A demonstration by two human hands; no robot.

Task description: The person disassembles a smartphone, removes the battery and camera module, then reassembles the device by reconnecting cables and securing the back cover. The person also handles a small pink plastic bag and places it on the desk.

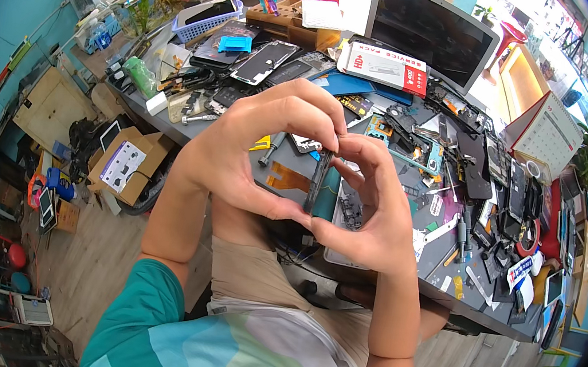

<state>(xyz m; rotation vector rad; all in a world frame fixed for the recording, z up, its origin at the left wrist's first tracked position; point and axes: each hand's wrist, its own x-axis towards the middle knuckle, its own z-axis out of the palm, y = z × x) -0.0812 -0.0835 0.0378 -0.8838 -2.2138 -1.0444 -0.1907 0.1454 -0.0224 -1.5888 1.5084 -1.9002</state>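
Between my hands, above the desk's near edge, stands a thin dark phone-sized slab (319, 183), seen almost edge-on. The fingers and thumb of my left hand (247, 145) curve round and grip it at its far and near ends. My right hand (374, 219) meets it from the other side, thumb at the near end and fingertips at the far end. The slab's broad faces are mostly hidden. Under the hands lie a copper-brown piece (287, 178), a grey-handled tool (272, 148) and a metal tray (341, 255) with small dark parts.
Phone parts and tools crowd the grey desk. A white-and-red box (383, 67) lies before a computer screen (430, 31). A desk calendar (546, 134) stands at right, a blue basket (207, 20) at far left. An open cardboard box (131, 163) sits left of the desk.
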